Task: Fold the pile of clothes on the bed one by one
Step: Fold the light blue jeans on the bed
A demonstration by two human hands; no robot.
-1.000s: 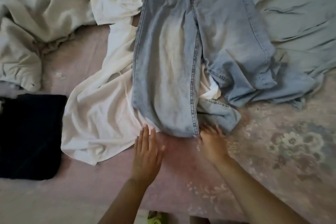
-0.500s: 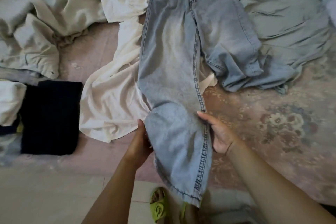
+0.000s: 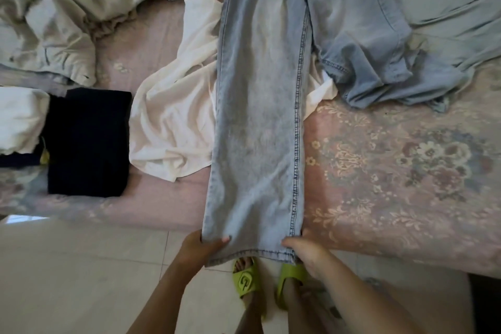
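Fingers of both hands pinch the hem end of one leg of the jeans: left hand w/ thumb curled over the top of the denim at the leg's left corner, right hand curled round the right corner by the side seam. From where I sit, I can't tell how the under-side fingers lie; cloth hides them.

That leg runs flat and straight from the top of frame down past the edge of the bed, hem hanging just over the tiled floor. The other leg lies bunched and crumpled to the right, up near the crotch, resting partly on a grey-green garment. Under the jeans' left side sits a rumpled white garment, touching the denim along its length.

At far left, a folded black item lies square on the pink floral bedcover, w/ a folded white piece just beside it at the frame edge. A heap of pale beige clothes fills the upper-left corner, unfolded.

Below the hem, two feet in lime-green slides stand on the tiles, close to the bed edge.
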